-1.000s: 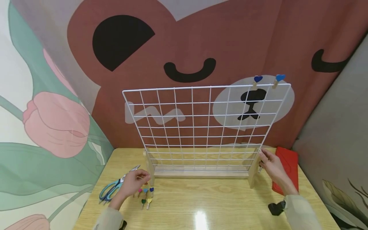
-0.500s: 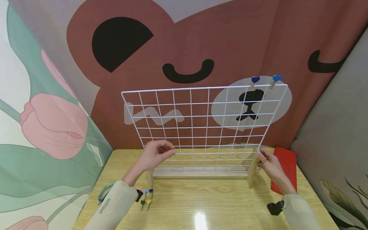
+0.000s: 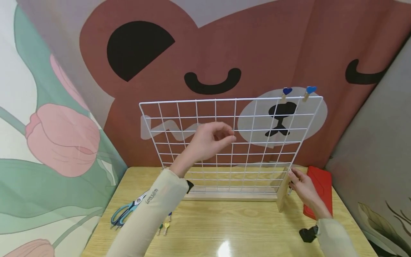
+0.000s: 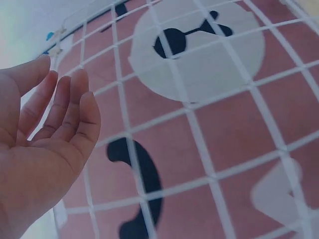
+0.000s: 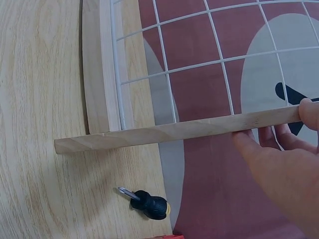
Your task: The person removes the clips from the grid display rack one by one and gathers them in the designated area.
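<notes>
I've got the left hand [image 3: 208,141] raised in front of the white wire grid panel [image 3: 250,142], around mid-panel, fingers relaxed and loosely bent, thumb and index tips close together; the left wrist feed shows the palm side with the thumb standing off a bit. Can't tell how near those fingers are to the wires.

Right hand [image 3: 303,187] is gripping the right wooden post [image 5: 184,130] near its upper end, thumb on one side, fingers on the other.

The panel stands upright on the counter [image 3: 231,221], leaning back slightly, its lower edge at the wooden base bar [image 3: 231,196]. Two heart clothespins sit on the top rail toward the right: a dark blue one [image 3: 287,91] and a lighter blue one [image 3: 310,90] nearer the corner.

Just outside the right post I see a stubby screwdriver [image 5: 149,205] with a black handle, then a flat red case [image 3: 321,189] behind the right hand. Over left, teal-handled scissors [image 3: 123,214] lie beside the left sleeve [image 3: 151,217]; a yellow-heart clothespin [image 3: 166,225] and a green-heart clothespin [image 3: 160,226] lie past it, partly covered. Cartoon bear curtain [image 3: 266,43] behind everything.
</notes>
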Available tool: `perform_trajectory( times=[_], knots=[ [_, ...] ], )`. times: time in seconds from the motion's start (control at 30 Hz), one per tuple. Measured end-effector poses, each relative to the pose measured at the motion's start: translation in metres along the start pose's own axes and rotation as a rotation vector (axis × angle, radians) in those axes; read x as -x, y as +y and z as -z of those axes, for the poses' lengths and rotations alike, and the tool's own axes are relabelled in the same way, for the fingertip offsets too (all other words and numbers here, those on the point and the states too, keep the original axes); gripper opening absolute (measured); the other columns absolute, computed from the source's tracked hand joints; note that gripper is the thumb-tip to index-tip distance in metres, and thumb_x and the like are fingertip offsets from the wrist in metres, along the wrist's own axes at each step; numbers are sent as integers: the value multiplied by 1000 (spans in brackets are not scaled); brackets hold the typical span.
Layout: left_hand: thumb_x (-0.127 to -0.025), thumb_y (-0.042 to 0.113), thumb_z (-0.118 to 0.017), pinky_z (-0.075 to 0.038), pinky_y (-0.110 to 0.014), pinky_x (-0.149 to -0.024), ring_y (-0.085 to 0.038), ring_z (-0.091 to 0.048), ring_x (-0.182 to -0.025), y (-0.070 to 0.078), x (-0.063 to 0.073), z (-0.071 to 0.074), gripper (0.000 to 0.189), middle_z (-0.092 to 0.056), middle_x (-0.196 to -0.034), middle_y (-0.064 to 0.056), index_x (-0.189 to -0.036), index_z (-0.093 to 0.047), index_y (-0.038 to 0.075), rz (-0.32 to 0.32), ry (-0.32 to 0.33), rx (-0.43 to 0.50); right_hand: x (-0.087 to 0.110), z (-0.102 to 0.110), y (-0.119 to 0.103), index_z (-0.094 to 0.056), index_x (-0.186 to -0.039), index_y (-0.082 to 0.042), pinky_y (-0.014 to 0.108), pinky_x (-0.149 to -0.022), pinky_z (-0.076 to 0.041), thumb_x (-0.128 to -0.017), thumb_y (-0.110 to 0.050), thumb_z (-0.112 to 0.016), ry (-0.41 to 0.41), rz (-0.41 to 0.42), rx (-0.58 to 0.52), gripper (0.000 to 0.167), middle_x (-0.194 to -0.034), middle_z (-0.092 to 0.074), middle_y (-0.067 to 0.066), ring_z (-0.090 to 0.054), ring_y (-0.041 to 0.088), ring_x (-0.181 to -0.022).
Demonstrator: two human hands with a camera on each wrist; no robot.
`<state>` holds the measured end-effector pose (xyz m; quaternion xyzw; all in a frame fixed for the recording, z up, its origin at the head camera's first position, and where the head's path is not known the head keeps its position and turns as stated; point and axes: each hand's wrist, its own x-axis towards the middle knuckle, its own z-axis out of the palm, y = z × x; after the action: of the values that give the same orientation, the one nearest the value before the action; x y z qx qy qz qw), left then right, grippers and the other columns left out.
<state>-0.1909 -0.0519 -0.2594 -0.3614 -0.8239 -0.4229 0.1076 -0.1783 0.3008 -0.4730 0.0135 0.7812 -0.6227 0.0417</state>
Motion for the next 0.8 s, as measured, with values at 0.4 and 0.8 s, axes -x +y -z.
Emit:
perform_trajectory(
  times=[0.4, 0.8],
  knots=[
    [-90, 14, -68, -47, -18, -72, -5, -60, -76, 46, -58, 2, 10, -66, -90, 0, -98, -68, 7, -110, 5, -51, 1, 1, -3, -2, -148, 11, 47, -104, -26, -105, -33, -30, -7, 3, 27, 67, -152, -7, 34, -17, 47, -136],
    [-92, 17, -66, -44, -13, -81, -6, -61, -87, 77, -94, 6, 17, -66, -101, 0, -105, -67, 7, -112, 6, -124, 5, 6, -4, -2, -149, 9, 49, -104, -26, -105, -35, -30, -5, 6, 43, 69, -152, -6, 33, -17, 47, -136]
  ],
)
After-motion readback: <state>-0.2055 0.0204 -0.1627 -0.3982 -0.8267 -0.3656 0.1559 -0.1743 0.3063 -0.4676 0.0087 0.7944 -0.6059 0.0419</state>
